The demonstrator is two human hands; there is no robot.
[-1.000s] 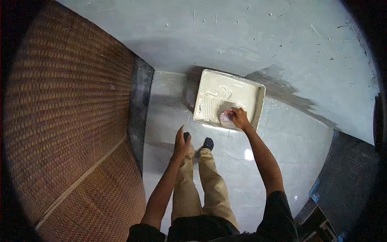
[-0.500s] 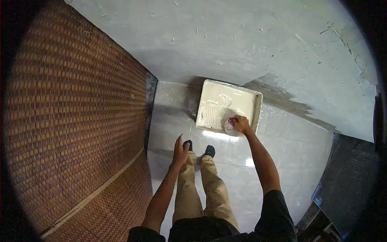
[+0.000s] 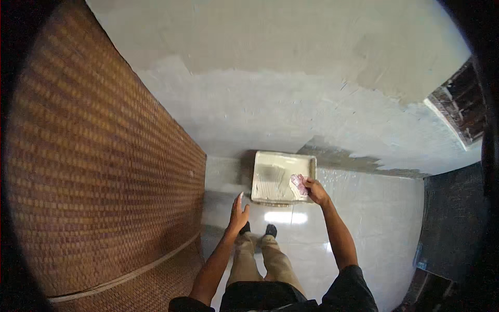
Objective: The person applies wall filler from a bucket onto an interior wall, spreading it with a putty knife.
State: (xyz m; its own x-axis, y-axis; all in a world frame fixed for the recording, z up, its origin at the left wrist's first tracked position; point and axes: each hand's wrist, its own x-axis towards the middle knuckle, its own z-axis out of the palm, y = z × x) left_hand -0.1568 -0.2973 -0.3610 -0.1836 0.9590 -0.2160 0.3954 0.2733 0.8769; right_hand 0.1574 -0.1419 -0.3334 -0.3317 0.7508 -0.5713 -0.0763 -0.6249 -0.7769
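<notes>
My right hand (image 3: 316, 191) is closed on a small pink-and-white, pad-like piece (image 3: 299, 185), whose exact kind I cannot make out. Hand and piece are over the right side of a shallow rectangular tray (image 3: 253, 179) on the floor. Cream-coloured wet paint or plaster (image 3: 270, 190) coats the tray, with parallel streaks on its left half. My left hand (image 3: 238, 213) hangs left of the tray, fingers extended and nothing in it.
Ahead rises a wall (image 3: 234, 104), smeared pale with a bare darker patch (image 3: 338, 156). A woven brown mat (image 3: 104, 156) stands along the left. At the right is a dark panel (image 3: 452, 218). My feet (image 3: 271, 230) are on glossy floor tiles (image 3: 374, 218).
My view has tilted up, showing more wall, and the tray appears lower. My right hand has turned, so the pink face of the piece now shows. The left hand stays empty.
</notes>
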